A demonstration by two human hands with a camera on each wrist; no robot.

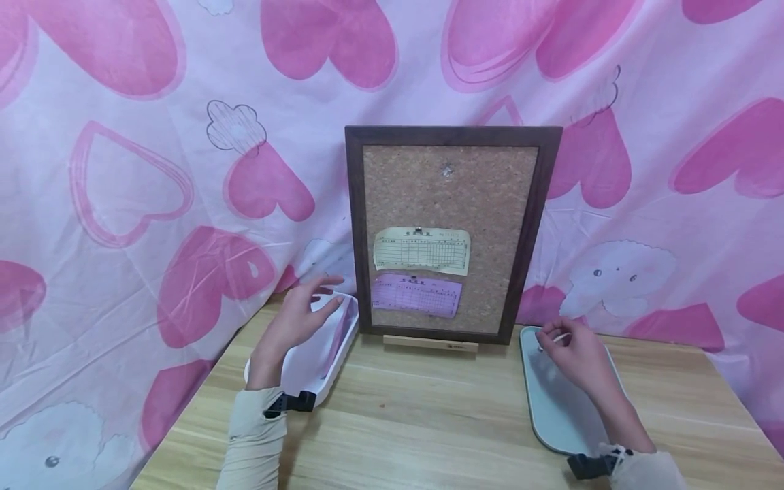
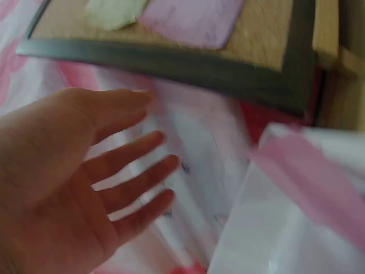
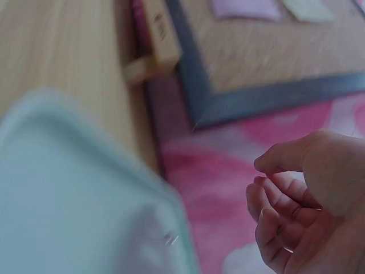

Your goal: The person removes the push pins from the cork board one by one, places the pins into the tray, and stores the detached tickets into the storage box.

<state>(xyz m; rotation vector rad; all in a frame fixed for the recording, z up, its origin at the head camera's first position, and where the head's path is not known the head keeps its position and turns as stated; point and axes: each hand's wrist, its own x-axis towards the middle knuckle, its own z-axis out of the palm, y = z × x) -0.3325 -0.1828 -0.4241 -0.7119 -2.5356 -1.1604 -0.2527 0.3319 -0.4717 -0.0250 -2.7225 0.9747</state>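
Note:
My left hand [image 1: 301,318] hovers over a white tray [image 1: 352,340], its fingers spread and nothing in the palm. Inside that tray lies a pink paper slip [image 2: 319,194]. Over the far end of a pale green tray [image 1: 542,418], my right hand [image 1: 574,352] hangs with loosely curled fingers, thumb close to the index fingertip; no object shows between them. A small clear pin [image 3: 170,238] lies in the green tray. Two printed slips are pinned to a framed cork board [image 1: 496,204]: a yellow slip [image 1: 422,250] above a purple slip [image 1: 416,296].
The cork board leans upright on a wooden stand [image 1: 429,345] at the back of the wooden table [image 1: 422,415]. Behind it hangs a pink heart-patterned cloth [image 1: 649,224]. A silvery spot [image 1: 447,170] shows near the top of the cork.

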